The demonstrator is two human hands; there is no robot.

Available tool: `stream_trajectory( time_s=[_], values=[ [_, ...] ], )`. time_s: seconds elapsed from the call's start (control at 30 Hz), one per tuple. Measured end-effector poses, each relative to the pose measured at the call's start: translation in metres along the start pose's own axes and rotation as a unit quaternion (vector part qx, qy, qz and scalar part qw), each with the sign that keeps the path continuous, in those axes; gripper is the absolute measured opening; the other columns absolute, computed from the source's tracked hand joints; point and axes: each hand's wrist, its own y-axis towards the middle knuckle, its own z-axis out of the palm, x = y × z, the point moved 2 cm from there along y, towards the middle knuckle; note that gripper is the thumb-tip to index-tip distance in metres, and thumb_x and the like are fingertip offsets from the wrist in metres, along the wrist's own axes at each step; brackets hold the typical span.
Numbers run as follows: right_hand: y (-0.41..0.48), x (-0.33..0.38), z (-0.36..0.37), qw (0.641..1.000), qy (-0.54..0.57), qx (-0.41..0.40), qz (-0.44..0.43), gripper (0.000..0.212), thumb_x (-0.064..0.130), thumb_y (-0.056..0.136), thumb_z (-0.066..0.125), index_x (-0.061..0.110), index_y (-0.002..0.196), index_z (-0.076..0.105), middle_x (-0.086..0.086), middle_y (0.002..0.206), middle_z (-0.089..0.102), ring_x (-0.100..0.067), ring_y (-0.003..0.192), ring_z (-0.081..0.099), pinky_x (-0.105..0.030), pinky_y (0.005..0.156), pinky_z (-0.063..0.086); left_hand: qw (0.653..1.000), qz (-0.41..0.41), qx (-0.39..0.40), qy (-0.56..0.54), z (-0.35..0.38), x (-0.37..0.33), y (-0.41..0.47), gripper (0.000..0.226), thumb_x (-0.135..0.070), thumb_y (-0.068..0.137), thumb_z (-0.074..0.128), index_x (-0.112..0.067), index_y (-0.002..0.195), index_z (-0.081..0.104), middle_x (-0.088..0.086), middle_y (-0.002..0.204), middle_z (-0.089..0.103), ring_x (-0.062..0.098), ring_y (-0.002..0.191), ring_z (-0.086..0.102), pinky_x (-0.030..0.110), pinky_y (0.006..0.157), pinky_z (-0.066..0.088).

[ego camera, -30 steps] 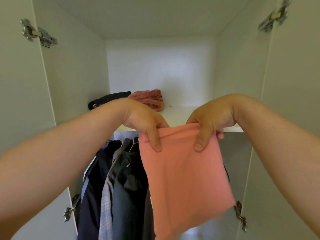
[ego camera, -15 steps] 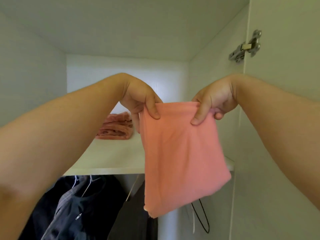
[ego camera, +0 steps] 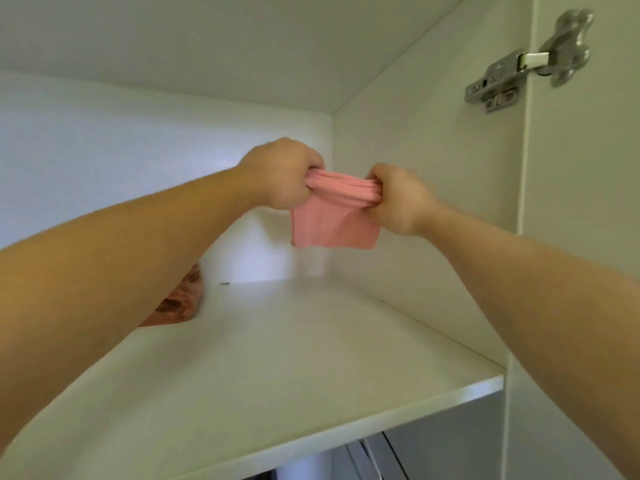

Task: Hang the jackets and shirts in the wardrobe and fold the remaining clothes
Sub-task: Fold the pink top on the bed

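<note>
Pink cloth (ego camera: 334, 225), folded small, hangs in the air over the back of the shelf (ego camera: 277, 358), at 12 o'clock from the person. It does not touch the shelf.

The left hand (ego camera: 280, 178) grips one end of its top edge and the right hand (ego camera: 398, 199) grips the other end. Both have their fingers curled tight round the bunched edge. From the left hand the pink cloth is at 3 o'clock. From the right hand it is at 9 o'clock. The loose part hangs toward 6 o'clock, below both hands.

Two hands on the top edge likely keep the fold from falling open, so it can be laid down neat. The arms reach far in, likely so it lands at the back and leaves room in front.

A red cloth (ego camera: 183, 303) lies on the shelf at 8 o'clock from the pink one, partly behind the left arm. It looks folded too, so this shelf seems to be the spot for folded things. A hinge (ego camera: 526, 71) sits at 2 o'clock.
</note>
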Motion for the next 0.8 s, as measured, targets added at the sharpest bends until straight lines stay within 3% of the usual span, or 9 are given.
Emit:
stream_trajectory(
  time_s=[0.1,0.17,0.23,0.37,0.47,0.53,0.6,0.7,0.8],
  values=[
    [-0.038,-0.016,0.030,0.998,0.001,0.061,-0.014,0.027,0.021,0.076,0.075,0.019,0.093,0.054,-0.005,0.091,0.063,-0.026,0.080,0.056,-0.027,0.064,0.034,0.990,0.081,-0.011,0.116,0.047,-0.031,-0.039,0.025,-0.033,0.083,0.059,-0.028,0.107,0.062,-0.005,0.101,0.061,0.025,0.100,0.062,0.037,0.085,0.037],
    [-0.067,-0.020,0.048,0.978,-0.078,0.189,-0.038,0.035,0.035,0.073,0.081,0.026,0.089,0.051,0.001,0.087,0.061,-0.021,0.076,0.053,-0.026,0.063,0.034,0.982,0.123,0.074,0.126,0.078,-0.049,-0.072,0.027,-0.033,0.085,0.058,-0.028,0.112,0.059,-0.005,0.105,0.059,0.023,0.102,0.062,0.036,0.088,0.040],
    [-0.091,-0.020,0.062,0.936,-0.167,0.304,-0.055,0.030,0.030,0.075,0.078,0.027,0.088,0.051,0.001,0.087,0.063,-0.020,0.075,0.051,-0.026,0.059,0.034,0.962,0.154,0.203,0.102,0.103,-0.064,-0.095,0.033,-0.030,0.085,0.061,-0.027,0.118,0.059,-0.004,0.113,0.059,0.023,0.108,0.060,0.036,0.092,0.046],
    [-0.106,-0.009,0.061,0.919,-0.203,0.333,-0.061,0.017,0.013,0.081,0.063,0.022,0.093,0.055,-0.007,0.101,0.068,-0.023,0.076,0.050,-0.024,0.062,0.036,0.917,0.082,0.380,-0.085,0.089,-0.065,-0.075,0.039,-0.059,0.089,0.067,-0.028,0.112,0.069,-0.011,0.104,0.067,0.015,0.102,0.063,0.028,0.090,0.051],
    [-0.110,0.003,0.056,0.902,-0.222,0.368,-0.044,0.025,0.014,0.082,0.059,0.013,0.106,0.065,-0.009,0.105,0.070,-0.023,0.078,0.053,-0.023,0.050,0.035,0.925,-0.011,0.307,-0.225,0.086,-0.059,-0.028,0.036,-0.048,0.101,0.055,-0.018,0.100,0.074,0.001,0.105,0.074,0.021,0.099,0.068,0.030,0.091,0.051],
    [-0.115,0.009,0.053,0.906,-0.184,0.379,-0.033,0.041,0.016,0.083,0.057,0.015,0.124,0.060,-0.005,0.115,0.068,-0.024,0.088,0.058,-0.023,0.056,0.038,0.958,-0.019,0.238,-0.162,0.099,-0.059,-0.002,0.035,-0.039,0.105,0.050,-0.016,0.122,0.070,0.003,0.128,0.068,0.022,0.119,0.061,0.029,0.100,0.045],
    [-0.120,0.010,0.051,0.916,-0.132,0.377,-0.023,0.049,0.018,0.083,0.058,0.025,0.132,0.052,0.003,0.112,0.064,-0.021,0.096,0.059,-0.022,0.061,0.038,0.956,-0.024,0.232,-0.176,0.125,-0.064,0.015,0.042,-0.034,0.107,0.046,-0.016,0.145,0.055,0.002,0.151,0.053,0.019,0.136,0.049,0.024,0.109,0.035],
    [-0.126,0.010,0.055,0.923,-0.132,0.359,-0.040,0.016,0.022,0.086,0.056,0.029,0.099,0.053,0.009,0.092,0.061,-0.019,0.087,0.056,-0.022,0.056,0.033,0.939,0.002,0.282,-0.196,0.177,-0.076,0.019,0.058,-0.036,0.109,0.042,-0.017,0.162,0.024,0.003,0.167,0.025,0.019,0.151,0.029,0.022,0.117,0.020],
    [-0.128,0.006,0.058,0.929,-0.131,0.344,-0.046,0.005,0.028,0.090,0.052,0.031,0.093,0.051,0.001,0.113,0.067,-0.017,0.080,0.046,-0.021,0.057,0.028,0.942,0.019,0.308,-0.132,0.223,-0.076,0.017,0.074,-0.056,0.106,0.033,-0.024,0.163,-0.002,0.004,0.171,0.005,0.023,0.157,0.013,0.034,0.126,0.011]
  ],
)
